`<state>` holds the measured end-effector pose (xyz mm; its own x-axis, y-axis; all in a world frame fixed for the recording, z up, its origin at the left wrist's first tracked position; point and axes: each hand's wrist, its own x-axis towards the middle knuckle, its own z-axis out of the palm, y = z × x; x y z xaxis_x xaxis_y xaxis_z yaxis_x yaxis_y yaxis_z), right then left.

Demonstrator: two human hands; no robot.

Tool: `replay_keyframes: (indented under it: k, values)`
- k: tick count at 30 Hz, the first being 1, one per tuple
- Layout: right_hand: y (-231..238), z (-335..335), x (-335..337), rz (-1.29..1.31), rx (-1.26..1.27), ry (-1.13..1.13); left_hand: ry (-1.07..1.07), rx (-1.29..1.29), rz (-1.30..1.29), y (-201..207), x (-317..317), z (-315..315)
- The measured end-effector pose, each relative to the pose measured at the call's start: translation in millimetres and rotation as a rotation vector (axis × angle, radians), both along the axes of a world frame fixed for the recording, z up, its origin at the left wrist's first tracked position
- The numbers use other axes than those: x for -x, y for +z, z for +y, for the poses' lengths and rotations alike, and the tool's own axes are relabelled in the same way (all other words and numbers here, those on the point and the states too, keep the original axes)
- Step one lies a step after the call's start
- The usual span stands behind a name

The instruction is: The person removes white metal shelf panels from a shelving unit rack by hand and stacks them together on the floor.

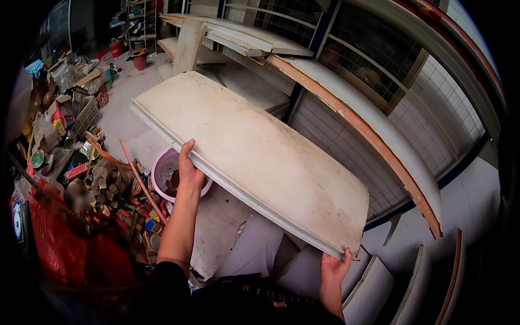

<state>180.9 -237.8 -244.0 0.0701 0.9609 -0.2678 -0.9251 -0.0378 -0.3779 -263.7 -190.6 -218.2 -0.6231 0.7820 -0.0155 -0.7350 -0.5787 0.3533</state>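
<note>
A long off-white shelf panel (238, 141), stained and scuffed with brown marks, is held up at a slant in front of me. Along its near side runs a pale metal-like edge strip (233, 190). My left hand (188, 168) grips this edge left of the middle, thumb over the top and the other fingers hidden beneath. At the near right corner my right hand (335, 265) is closed on the panel, its thumb against the edge. Below my left hand, a pink basin (162, 187) with something dark inside stands on the floor, partly covered by my arm.
Mixed clutter, with boxes, bottles and small tools, fills the left side beside red plastic bags (54, 233). More white panels (265, 40) lie stacked at the back. A long board with a raw orange-brown edge (357, 119) leans on the right, and several panels (374, 284) stand at lower right.
</note>
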Motion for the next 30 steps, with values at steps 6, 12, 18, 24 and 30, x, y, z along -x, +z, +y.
replay_keyframes:
  k: [6, 12, 18, 24, 30]
  values:
    - [12, -1, -13, 0.028, -0.042, -0.103, -0.122, 0.032, -0.017, 11, -20, 73]
    - [50, -5, -18, -0.239, -0.633, 0.265, -0.270, 0.031, -0.045, -1, -15, 129]
    - [21, 24, -49, -0.135, -0.268, 0.104, -0.278, 0.000, -0.029, -14, 6, 188]
    - [-14, 81, -62, -0.240, -0.078, 0.079, -0.245, 0.065, 0.005, 6, 22, 228]
    - [-23, 132, -19, -0.219, -0.080, 0.107, -0.240, -0.057, -0.117, 3, 48, 265]
